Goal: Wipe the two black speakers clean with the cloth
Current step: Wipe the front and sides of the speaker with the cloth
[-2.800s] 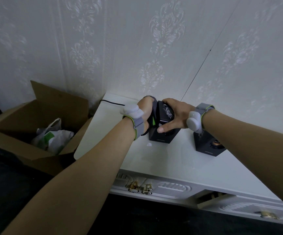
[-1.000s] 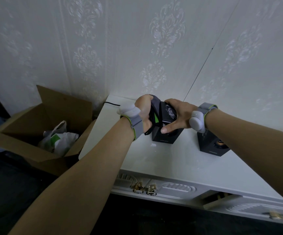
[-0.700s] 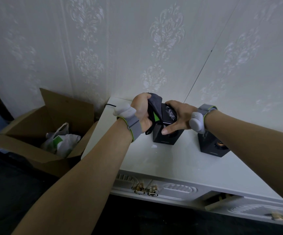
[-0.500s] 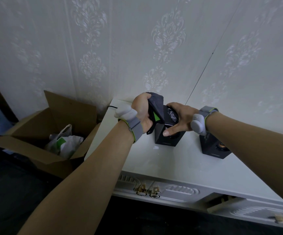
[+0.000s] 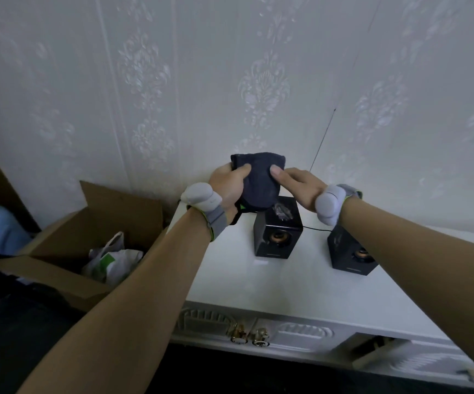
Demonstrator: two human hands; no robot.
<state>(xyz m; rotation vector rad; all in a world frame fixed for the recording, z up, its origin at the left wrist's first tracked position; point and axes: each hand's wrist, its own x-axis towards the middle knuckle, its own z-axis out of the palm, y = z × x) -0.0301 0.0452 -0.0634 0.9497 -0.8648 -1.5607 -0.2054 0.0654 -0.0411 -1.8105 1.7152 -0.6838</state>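
The fingers of both hands are hidden behind the dark cloth (image 5: 260, 182), so only the thumbs show, each pressed flat on its near face; the left hand (image 5: 228, 186) grips the cloth's left edge and the right hand (image 5: 298, 184) pinches its right side, and together they hold it up in the air above the back of the white cabinet top (image 5: 301, 282), in front of the wallpapered wall (image 5: 173, 81). The cloth is bunched, roughly upright, its broad face toward the camera and its lower end hanging just over the left speaker (image 5: 277, 227), whose rear upper corner it covers; whether cloth and speaker touch cannot be told. That speaker stands upright near the back edge, its round cone facing the front edge, with a pale smudge or glare on its top. The right speaker (image 5: 350, 253) stands well apart to the right, also facing forward, its top and right side cut off by the right forearm. A thin black cable (image 5: 314, 229) runs along the top between them. A grey band with a pale pod sits on each wrist. The front half of the top is bare, as is the strip between the speakers. Off the left edge sits an open cardboard box (image 5: 68, 251) holding a white bag (image 5: 110, 261). Below the front edge are brass knobs (image 5: 248, 335), and a drawer at lower right stands partly open, its inside too dark to read.
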